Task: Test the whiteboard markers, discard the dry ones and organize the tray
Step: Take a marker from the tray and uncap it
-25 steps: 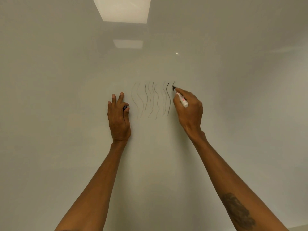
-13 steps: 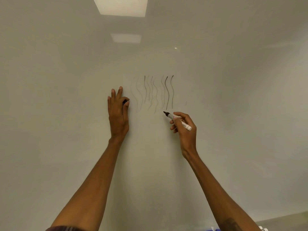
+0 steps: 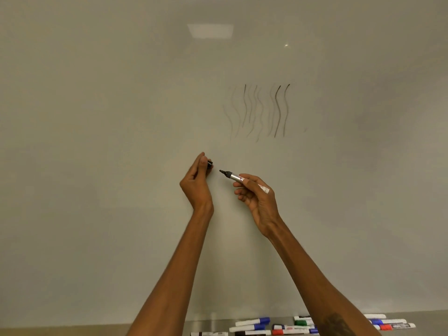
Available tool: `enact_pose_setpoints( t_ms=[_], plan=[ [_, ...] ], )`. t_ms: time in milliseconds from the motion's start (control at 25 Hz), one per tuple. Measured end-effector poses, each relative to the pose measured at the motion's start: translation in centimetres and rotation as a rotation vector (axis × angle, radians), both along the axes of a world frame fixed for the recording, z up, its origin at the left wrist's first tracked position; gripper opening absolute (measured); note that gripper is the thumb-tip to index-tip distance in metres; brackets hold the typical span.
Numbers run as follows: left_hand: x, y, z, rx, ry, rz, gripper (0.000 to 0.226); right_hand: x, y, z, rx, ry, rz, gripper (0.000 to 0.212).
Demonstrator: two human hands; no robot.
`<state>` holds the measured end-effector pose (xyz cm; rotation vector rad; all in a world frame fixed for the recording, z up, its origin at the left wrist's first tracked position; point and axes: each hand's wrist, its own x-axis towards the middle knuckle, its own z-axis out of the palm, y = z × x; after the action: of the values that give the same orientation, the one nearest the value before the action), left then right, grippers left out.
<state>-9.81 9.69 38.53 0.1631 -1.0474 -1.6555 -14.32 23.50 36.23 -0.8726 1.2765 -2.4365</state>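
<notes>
My right hand (image 3: 257, 195) grips an uncapped black whiteboard marker (image 3: 234, 177), its tip pointing left toward my left hand. My left hand (image 3: 196, 180) pinches the marker's black cap (image 3: 210, 163) between thumb and fingers, a short gap from the tip. Both hands hover in front of the whiteboard (image 3: 121, 141). Several wavy test lines (image 3: 259, 110) are drawn on the board above the hands, some faint, the two at the right darker. Along the bottom edge lies the metal tray (image 3: 169, 329) with several capped markers (image 3: 253, 322) in blue, green, red and black.
Ceiling light reflections (image 3: 210, 31) show on the glossy board near the top. My right forearm hides part of the markers on the tray.
My right hand finished a wavy line, then dropped away from the board with the marker. My left hand left the board and came down toward the marker tip with the cap. The view tilted down, revealing the tray.
</notes>
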Motion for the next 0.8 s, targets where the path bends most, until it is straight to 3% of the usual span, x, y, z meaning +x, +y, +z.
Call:
enact_pose_setpoints(
  t_ms=[280, 800],
  plan=[
    [0.8, -1.1, -3.4, 0.165, -0.025, -0.063, 0.025, 0.9, -2.7, -2.5, 0.039, -0.043, 0.009, 0.023],
    [2.2, -3.1, -7.1, 0.106, -0.108, 0.02, 0.024, 2.3, -6.1, -4.4, 0.077, -0.047, 0.023, 0.023]
  ],
)
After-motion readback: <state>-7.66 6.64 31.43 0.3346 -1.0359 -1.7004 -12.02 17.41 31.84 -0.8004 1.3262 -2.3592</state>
